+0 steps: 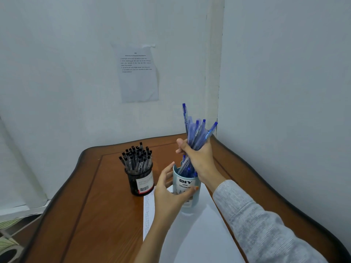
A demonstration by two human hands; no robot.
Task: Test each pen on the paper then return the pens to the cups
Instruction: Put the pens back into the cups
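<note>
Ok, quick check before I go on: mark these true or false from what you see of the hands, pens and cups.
1. The right hand grips a bunch of blue pens. True.
2. The left hand is on the black cup. False: it holds the light blue cup.
3. The black cup is full of black-capped pens. True.
4. The light blue cup stands on bare wood. False: it stands on the white paper.
</note>
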